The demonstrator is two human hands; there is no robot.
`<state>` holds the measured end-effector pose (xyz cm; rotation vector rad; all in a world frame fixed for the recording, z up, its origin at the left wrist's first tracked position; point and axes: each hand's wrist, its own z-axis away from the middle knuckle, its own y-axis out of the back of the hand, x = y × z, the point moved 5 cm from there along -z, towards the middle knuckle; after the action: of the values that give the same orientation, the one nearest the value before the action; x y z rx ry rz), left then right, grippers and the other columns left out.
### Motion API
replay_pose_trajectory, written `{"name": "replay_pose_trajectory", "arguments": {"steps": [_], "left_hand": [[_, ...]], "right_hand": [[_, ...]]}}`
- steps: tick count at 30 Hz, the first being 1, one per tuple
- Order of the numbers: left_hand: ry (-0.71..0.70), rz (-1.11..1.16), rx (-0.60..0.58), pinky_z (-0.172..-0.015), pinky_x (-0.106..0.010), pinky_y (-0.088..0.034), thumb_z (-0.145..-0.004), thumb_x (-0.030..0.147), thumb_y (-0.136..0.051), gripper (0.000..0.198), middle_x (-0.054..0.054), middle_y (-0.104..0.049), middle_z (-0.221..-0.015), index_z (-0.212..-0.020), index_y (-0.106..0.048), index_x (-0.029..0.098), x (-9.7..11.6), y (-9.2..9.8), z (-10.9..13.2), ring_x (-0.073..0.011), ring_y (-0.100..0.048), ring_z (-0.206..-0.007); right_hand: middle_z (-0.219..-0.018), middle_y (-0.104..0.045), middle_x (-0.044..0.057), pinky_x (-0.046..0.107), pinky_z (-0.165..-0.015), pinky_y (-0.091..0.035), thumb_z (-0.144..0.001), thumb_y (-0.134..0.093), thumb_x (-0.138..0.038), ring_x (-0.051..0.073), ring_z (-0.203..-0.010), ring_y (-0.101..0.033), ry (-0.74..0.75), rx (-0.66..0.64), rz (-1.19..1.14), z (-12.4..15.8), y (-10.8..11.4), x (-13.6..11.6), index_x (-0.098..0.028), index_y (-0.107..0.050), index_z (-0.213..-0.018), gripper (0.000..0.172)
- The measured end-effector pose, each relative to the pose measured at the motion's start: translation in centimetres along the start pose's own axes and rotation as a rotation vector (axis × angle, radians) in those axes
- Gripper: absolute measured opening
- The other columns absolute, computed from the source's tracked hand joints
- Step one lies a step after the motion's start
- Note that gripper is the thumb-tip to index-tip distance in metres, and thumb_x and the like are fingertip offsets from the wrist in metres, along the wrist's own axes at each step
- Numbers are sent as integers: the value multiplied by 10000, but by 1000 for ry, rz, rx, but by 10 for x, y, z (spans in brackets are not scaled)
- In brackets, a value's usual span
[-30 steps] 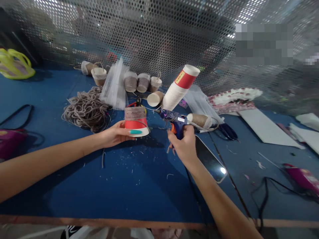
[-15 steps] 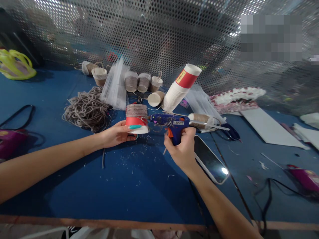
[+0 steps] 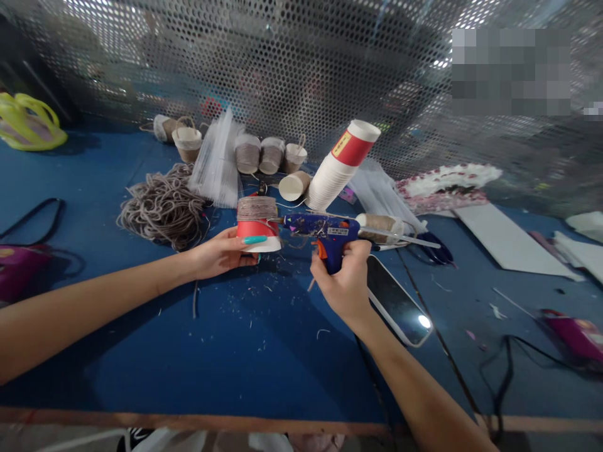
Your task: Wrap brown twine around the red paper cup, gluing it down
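Observation:
My left hand (image 3: 228, 252) grips an upside-down red and white paper cup (image 3: 257, 230) from its left side, low near the rim. Grey-brown cord (image 3: 257, 208) is wound around the cup's upper part. A blue hot glue gun (image 3: 320, 226) is in my right hand (image 3: 346, 279), its fingers wrapped around the handle near the orange trigger (image 3: 322, 250). The nozzle points left and meets or nearly meets the lower edge of the wound cord. A translucent glue stick (image 3: 400, 236) sticks out of the gun's back.
Behind the cup lie a heap of cord (image 3: 162, 207), several cord-wrapped cups (image 3: 247, 154) and a leaning stack of paper cups (image 3: 332, 179). A phone (image 3: 398, 301) with its light on lies right of my right hand. White board (image 3: 513, 242) rests farther right. Perforated metal (image 3: 292, 69) borders the table's back.
Both hands, the cup and the glue gun keep nearly the same place. The glue stick's rear end reaches slightly farther right; the whole view has shifted a little.

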<state>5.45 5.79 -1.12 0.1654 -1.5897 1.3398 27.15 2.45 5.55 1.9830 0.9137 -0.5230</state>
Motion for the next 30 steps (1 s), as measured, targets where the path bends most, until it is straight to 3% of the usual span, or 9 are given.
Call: {"name": "replay_pose_trajectory", "arguments": {"steps": [22, 30], "left_hand": [[23, 73, 5, -750, -272, -557, -583, 260, -931, 438, -40, -770, -904, -964, -734, 173, 2, -4, 1, -153, -707, -794], [18, 76, -19, -774, -290, -554, -599, 268, -922, 435, -45, -769, -922, -982, -738, 173, 2, -3, 1, -161, -700, -802]], "right_hand": [[-740, -464, -50, 354, -528, -477, -788, -604, -329, 165, -593, -585, -50, -51, -34, 2, -2, 6, -277, -244, -899, 379], [-730, -446, -61, 301, -449, -444, -795, -600, -288, 145, -551, -583, 0, -10, -11, 1, 0, 5, -281, -247, -891, 367]]}}
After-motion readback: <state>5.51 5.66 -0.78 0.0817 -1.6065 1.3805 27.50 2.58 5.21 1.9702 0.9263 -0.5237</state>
